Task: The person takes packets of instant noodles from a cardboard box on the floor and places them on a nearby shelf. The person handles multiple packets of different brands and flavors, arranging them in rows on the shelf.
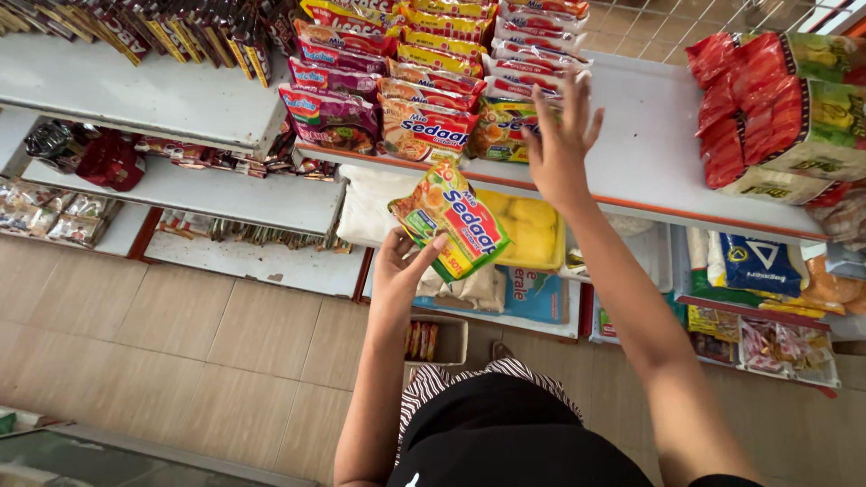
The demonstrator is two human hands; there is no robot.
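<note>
My left hand (400, 267) holds a yellow and green instant noodle packet (454, 222) by its lower left corner, tilted, in front of the white shelf (642, 153). My right hand (559, 137) is raised over that shelf with fingers spread, holding nothing. It hovers over a yellow noodle packet (498, 128) at the right end of the rows of stacked noodle packets (410, 90). Bare shelf surface lies just right of that hand.
Red and green bundled packs (776, 113) sit at the shelf's right end. Lower shelves hold bags, a yellow pack (532, 225) and small boxed goods (767, 347). To the left, more white shelves (162, 99) carry snack packets. A tiled floor (180, 343) lies below.
</note>
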